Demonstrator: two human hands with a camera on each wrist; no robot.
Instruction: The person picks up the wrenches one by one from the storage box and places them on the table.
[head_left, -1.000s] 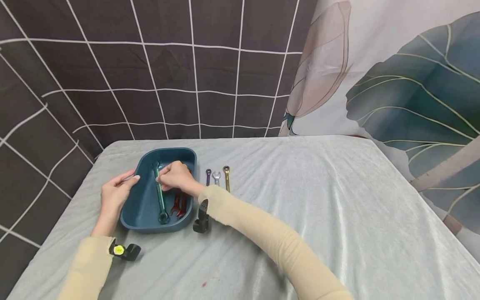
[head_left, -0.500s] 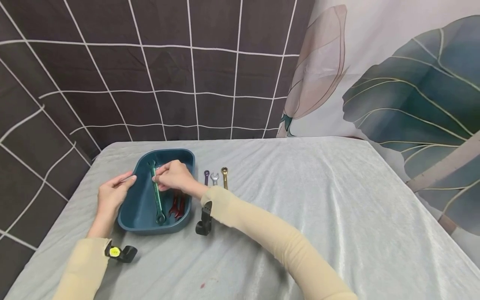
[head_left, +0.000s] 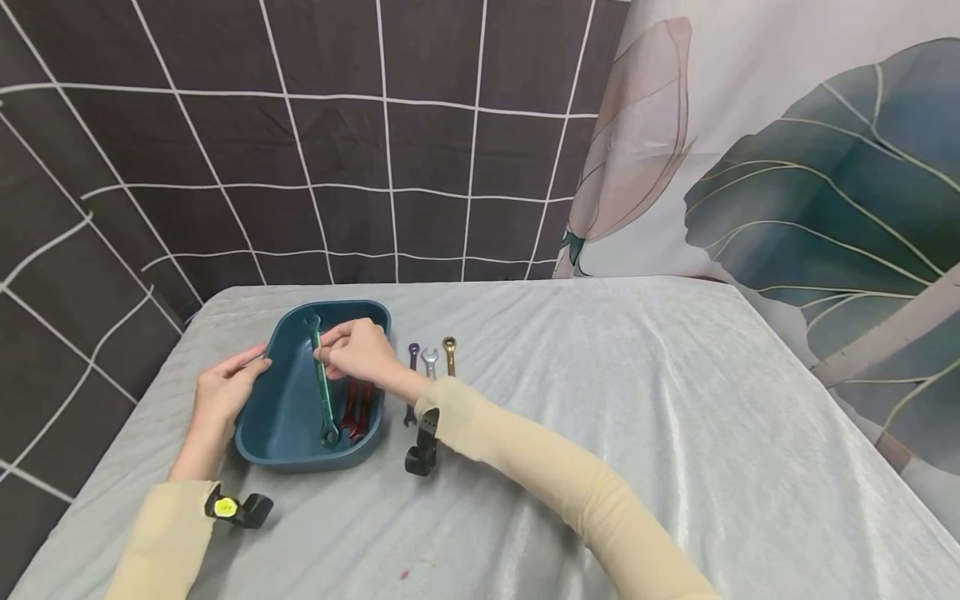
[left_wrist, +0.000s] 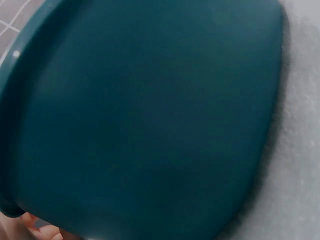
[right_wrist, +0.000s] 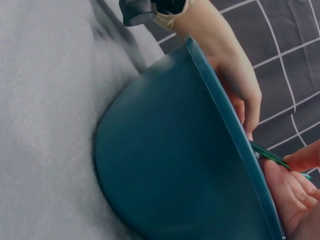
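A green combination wrench (head_left: 324, 392) is pinched between the thumb and fingers of my right hand (head_left: 363, 354), over the inside of a blue plastic tub (head_left: 255, 454). Its open end points to the tub's far side, its ring end to the near side. Two dark red wrenches (head_left: 366, 408) lie in the tub just right of it, partly hidden by the right hand. My left hand (head_left: 221, 396) holds the tub's left rim, thumb at the edge. In the right wrist view the green wrench (right_wrist: 270, 156) shows above the rim between the right fingers (right_wrist: 304, 157).
Right of the tub, a purple wrench (head_left: 413, 354), a silver wrench (head_left: 430, 358) and a gold wrench (head_left: 450, 350) lie side by side, partly covered by the right forearm. A grey cloth (head_left: 600, 400) covers the table. A dark grid-patterned curtain (head_left: 322, 142) hangs behind.
My right hand has shifted the green wrench slightly right, nearer the red wrenches. The right wrist has moved right, uncovering the purple wrench's lower end. The left hand stays on the rim.
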